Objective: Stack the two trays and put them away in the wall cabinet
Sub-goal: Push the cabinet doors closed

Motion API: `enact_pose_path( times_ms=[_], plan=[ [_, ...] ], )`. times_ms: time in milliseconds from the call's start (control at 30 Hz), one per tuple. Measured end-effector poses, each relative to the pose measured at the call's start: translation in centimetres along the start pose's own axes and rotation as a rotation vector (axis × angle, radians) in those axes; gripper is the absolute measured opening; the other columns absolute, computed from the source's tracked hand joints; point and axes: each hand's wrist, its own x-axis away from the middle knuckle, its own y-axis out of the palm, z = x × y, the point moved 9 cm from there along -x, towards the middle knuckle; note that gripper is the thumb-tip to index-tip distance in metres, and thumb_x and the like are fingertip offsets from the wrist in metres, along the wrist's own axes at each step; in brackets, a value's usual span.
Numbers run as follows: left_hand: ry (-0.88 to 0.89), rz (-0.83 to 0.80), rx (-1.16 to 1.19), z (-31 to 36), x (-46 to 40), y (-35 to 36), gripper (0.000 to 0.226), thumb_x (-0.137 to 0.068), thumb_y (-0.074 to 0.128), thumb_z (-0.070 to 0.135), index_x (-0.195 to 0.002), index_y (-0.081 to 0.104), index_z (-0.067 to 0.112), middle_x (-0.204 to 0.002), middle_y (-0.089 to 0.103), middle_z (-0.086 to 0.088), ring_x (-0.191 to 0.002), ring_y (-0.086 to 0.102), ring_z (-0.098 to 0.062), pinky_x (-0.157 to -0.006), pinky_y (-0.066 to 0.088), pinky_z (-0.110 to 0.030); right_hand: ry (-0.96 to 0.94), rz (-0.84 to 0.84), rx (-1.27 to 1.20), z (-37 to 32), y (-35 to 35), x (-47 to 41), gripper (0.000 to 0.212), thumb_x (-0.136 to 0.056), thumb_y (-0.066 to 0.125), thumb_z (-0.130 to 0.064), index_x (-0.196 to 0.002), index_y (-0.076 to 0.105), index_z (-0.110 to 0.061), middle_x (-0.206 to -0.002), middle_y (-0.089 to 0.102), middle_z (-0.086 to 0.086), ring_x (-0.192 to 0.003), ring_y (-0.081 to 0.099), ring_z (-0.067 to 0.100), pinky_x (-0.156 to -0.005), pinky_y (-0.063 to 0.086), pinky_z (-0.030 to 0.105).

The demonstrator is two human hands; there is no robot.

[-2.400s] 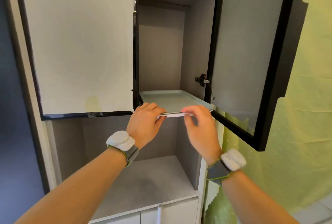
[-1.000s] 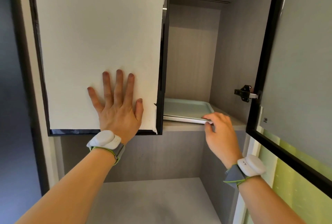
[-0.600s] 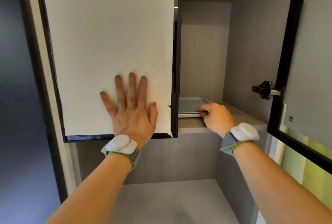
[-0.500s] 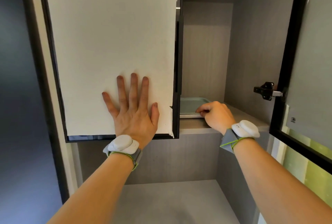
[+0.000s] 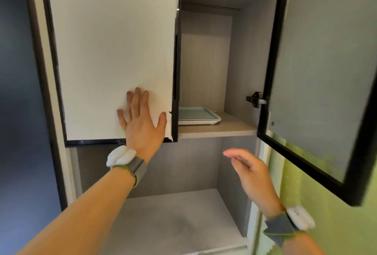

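The two stacked trays, a pale green one on a white one, lie flat on the shelf inside the open wall cabinet, their left part hidden behind the left door. My left hand rests flat with spread fingers on the lower right of the shut white left door. My right hand hangs in the air below the shelf, fingers loosely apart, holding nothing and clear of the trays.
The right cabinet door, dark-framed with a grey panel, stands swung open toward me on the right. A black hinge sits on the cabinet's right wall. Below is an open grey niche with a countertop. A green wall lies to the right.
My right hand let go of the trays and dropped back below the shelf. The trays stay inside. My left hand remains pressed on the left door.
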Motion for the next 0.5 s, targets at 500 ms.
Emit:
enact_pose_path(
  times_ms=[500],
  plan=[
    [-0.005, -0.603, 0.936, 20.7, 14.5, 7.2, 0.013, -0.089, 0.064, 0.028, -0.095, 0.075, 0.032, -0.090, 0.076, 0.012, -0.085, 0.071, -0.003, -0.083, 0.058, -0.034, 0.213, 0.383, -0.139, -1.3, -14.2, 11.2, 0.039, -0.088, 0.053, 0.014, -0.117, 0.062, -0.010, -0.110, 0.071, 0.007, -0.102, 0.068, 0.025, -0.094, 0.051, 0.043]
  ],
)
